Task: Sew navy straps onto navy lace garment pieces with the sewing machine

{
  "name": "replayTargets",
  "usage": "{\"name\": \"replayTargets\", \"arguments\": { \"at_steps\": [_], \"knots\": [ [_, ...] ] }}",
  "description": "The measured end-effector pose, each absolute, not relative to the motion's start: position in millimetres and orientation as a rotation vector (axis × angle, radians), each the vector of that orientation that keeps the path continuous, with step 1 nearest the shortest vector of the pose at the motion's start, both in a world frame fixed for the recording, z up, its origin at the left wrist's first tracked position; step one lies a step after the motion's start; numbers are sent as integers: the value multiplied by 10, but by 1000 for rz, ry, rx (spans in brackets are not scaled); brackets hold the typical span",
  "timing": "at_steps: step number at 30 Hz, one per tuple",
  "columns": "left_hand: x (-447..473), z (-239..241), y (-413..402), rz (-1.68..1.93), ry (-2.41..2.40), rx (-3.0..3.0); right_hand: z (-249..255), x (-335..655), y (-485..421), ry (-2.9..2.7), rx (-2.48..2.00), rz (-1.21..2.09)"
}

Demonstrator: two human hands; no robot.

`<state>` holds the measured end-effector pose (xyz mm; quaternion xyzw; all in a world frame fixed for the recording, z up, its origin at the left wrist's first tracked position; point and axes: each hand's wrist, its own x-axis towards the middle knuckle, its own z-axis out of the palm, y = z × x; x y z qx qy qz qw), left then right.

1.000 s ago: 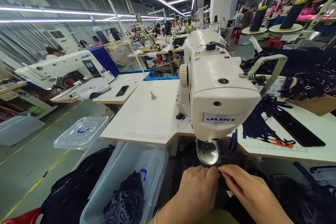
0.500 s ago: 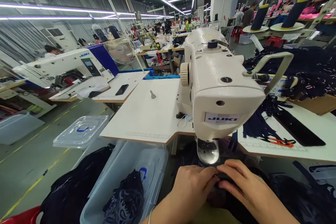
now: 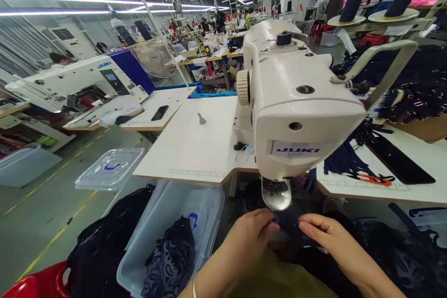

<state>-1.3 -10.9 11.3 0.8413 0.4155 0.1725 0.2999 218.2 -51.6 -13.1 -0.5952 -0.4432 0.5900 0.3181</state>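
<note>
Just under the white sewing machine (image 3: pixel 296 116), my left hand (image 3: pixel 249 235) has thumb and fingers closed on a dark navy garment (image 3: pixel 288 223). My right hand (image 3: pixel 326 233) pinches the same dark fabric between thumb and forefinger, a short gap away from the left. The garment hangs between both hands, its outline hard to read against the dark background. Right above my fingers is the machine's round metal sewing arm end (image 3: pixel 276 194); the needle area is hidden by the machine head.
At lower left a clear plastic bin (image 3: pixel 209 223) holds dark patterned fabric (image 3: pixel 171 256). A dark garment pile (image 3: pixel 108 237) and red tub (image 3: pixel 42 284) stand beyond it. On the right table lie orange-handled snips (image 3: pixel 375 179), a dark phone-like slab (image 3: pixel 401 158) and navy straps (image 3: pixel 345 158).
My hands have moved apart, from nearly touching to a gap with the dark fabric between them. The view has shifted, so the machine sits slightly higher and looks larger.
</note>
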Motion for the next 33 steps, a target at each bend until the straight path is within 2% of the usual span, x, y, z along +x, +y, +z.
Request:
{"name": "replayTargets", "arguments": {
  "at_steps": [3, 7, 14, 18, 21, 26, 29, 33],
  "knots": [
    [137, 21, -175, 529, 940, 1849, -151, 2055, -559, -932, -1444, 1589],
    [280, -153, -201, 627, 965, 1451, -119, 1974, -587, -1040, -1433, 1423],
    [197, 23, -187, 750, 966, 1473, -129, 2053, -598, -1489, -1433, 1103],
    [166, 177, -216, 761, 935, 1537, -142, 2185, -614, -1764, -1412, 1093],
    [179, 213, -249, 622, 981, 1523, -109, 2263, -593, -1877, -1306, 1079],
    [212, 173, -287, 522, 1078, 1644, -99, 2111, -534, -1542, -1305, 1145],
    [219, 116, -303, 577, 1158, 1752, -197, 1953, -549, -1229, -1281, 1267],
    [212, 47, -325, 692, 1244, 1985, -343, 1869, -613, -1030, -1255, 1236]
  ]
}}
